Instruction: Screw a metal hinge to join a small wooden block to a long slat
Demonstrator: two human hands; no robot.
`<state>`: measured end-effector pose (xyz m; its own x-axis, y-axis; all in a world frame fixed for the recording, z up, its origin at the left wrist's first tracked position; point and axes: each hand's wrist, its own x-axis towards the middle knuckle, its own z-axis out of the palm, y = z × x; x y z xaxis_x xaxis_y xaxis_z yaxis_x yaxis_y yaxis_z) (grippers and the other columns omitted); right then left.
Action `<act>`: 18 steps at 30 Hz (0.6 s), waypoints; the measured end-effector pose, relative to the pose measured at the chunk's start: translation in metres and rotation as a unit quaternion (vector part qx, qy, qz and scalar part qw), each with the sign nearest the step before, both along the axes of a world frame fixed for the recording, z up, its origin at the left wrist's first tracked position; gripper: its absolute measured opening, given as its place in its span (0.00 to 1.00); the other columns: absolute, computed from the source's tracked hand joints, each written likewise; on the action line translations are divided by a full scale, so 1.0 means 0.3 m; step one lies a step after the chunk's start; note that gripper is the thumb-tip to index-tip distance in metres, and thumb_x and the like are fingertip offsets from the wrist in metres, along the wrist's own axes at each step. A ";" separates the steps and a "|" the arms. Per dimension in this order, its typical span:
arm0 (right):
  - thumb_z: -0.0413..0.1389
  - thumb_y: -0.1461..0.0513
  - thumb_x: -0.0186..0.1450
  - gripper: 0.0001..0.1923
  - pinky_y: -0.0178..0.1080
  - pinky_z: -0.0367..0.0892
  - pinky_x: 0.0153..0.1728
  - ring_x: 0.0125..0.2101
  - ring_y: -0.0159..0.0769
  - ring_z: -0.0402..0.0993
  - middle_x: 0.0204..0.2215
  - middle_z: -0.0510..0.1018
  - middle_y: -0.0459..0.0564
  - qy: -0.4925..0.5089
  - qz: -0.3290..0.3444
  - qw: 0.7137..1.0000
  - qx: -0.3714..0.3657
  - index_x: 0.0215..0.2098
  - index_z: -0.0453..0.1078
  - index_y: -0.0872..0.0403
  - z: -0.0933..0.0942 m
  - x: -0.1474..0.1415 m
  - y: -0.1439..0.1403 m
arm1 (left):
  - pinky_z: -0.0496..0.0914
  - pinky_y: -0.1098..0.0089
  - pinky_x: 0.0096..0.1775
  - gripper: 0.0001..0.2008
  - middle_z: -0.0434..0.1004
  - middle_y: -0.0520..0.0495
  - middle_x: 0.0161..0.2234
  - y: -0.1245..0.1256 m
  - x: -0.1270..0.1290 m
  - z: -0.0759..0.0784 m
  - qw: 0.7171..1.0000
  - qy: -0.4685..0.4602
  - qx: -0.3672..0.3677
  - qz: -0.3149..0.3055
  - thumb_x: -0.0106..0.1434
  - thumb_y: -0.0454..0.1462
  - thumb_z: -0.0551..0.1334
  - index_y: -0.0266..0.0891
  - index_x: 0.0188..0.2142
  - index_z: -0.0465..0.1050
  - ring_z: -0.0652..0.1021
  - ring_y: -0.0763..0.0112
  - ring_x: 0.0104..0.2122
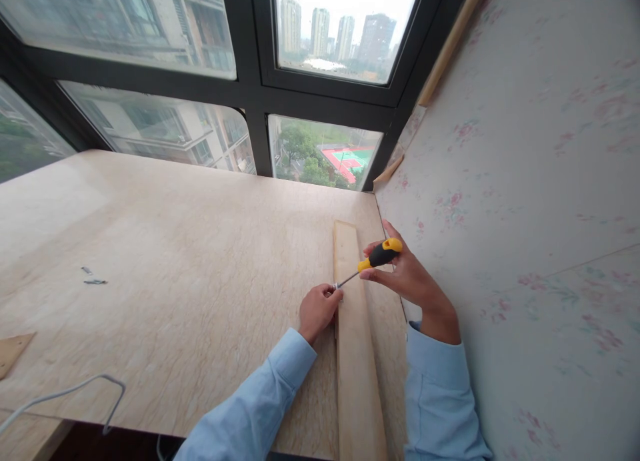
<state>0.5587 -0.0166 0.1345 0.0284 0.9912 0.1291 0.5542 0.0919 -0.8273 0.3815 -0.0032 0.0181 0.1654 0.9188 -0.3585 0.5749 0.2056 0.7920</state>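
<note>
My right hand (400,267) grips a screwdriver (384,253) by its black and yellow handle, the thumb and fingers around it. Its thin metal shaft slants down to the left. The tip meets a small metal piece (337,287) at the left edge of a long wooden board (357,361). Pinched closed at that same edge, my left hand (319,309) has its thumb and fingertips on the small metal piece. The exact kind of this piece is too small to make out. The board lies lengthwise on a pale marbled surface (200,267).
Two small metal pieces (94,281) lie on the surface at the left. A flat wooden piece (14,353) with holes and a pale cable (103,377) are at the lower left. The flowered wall (525,214) rises close to my right arm. Dark-framed windows (320,101) stand behind.
</note>
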 end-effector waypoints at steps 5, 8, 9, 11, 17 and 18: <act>0.60 0.49 0.63 0.51 0.53 0.69 0.55 0.54 0.44 0.73 0.52 0.76 0.55 0.104 0.120 0.987 -0.028 0.72 0.32 0.45 -0.004 0.002 -0.019 | 0.60 0.74 0.25 0.14 0.79 0.48 0.28 -0.001 0.000 0.004 1.000 0.001 0.002 0.001 0.61 0.45 0.58 0.40 0.33 0.78 0.76 0.70 0.25; 0.65 0.48 0.57 0.54 0.52 0.74 0.48 0.40 0.45 0.79 0.40 0.81 0.51 0.041 0.014 0.999 -0.022 0.71 0.41 0.48 0.008 -0.006 -0.005 | 0.60 0.74 0.25 0.14 0.79 0.48 0.28 0.000 -0.001 0.002 1.000 -0.006 0.003 0.001 0.61 0.45 0.58 0.40 0.33 0.79 0.76 0.70 0.26; 0.67 0.47 0.53 0.56 0.52 0.75 0.45 0.36 0.45 0.80 0.36 0.80 0.49 -0.001 -0.033 0.999 -0.016 0.71 0.45 0.49 0.011 -0.009 0.001 | 0.61 0.74 0.25 0.14 0.79 0.48 0.28 0.000 -0.001 0.001 1.000 -0.007 0.003 0.001 0.61 0.45 0.58 0.40 0.33 0.79 0.76 0.70 0.26; 0.70 0.46 0.48 0.58 0.52 0.76 0.42 0.32 0.45 0.78 0.33 0.79 0.47 -0.070 -0.098 0.993 -0.003 0.70 0.49 0.50 0.015 -0.012 0.009 | 0.61 0.74 0.26 0.13 0.79 0.48 0.27 -0.001 -0.001 0.000 1.000 -0.005 0.002 0.002 0.61 0.45 0.58 0.40 0.33 0.79 0.76 0.70 0.26; 0.65 0.49 0.57 0.56 0.52 0.70 0.54 0.53 0.45 0.73 0.54 0.74 0.53 0.059 0.077 0.995 0.007 0.72 0.35 0.44 0.000 -0.007 -0.011 | 0.61 0.74 0.26 0.13 0.78 0.49 0.27 -0.002 -0.001 0.002 1.000 -0.001 0.003 0.000 0.61 0.45 0.58 0.40 0.33 0.78 0.76 0.70 0.25; 0.63 0.50 0.60 0.54 0.52 0.69 0.55 0.55 0.45 0.71 0.56 0.72 0.54 0.084 0.109 0.990 -0.002 0.72 0.33 0.43 -0.001 -0.007 -0.016 | 0.61 0.74 0.26 0.14 0.78 0.48 0.27 -0.002 -0.001 0.003 1.000 0.000 0.003 0.000 0.61 0.45 0.58 0.40 0.33 0.78 0.76 0.70 0.25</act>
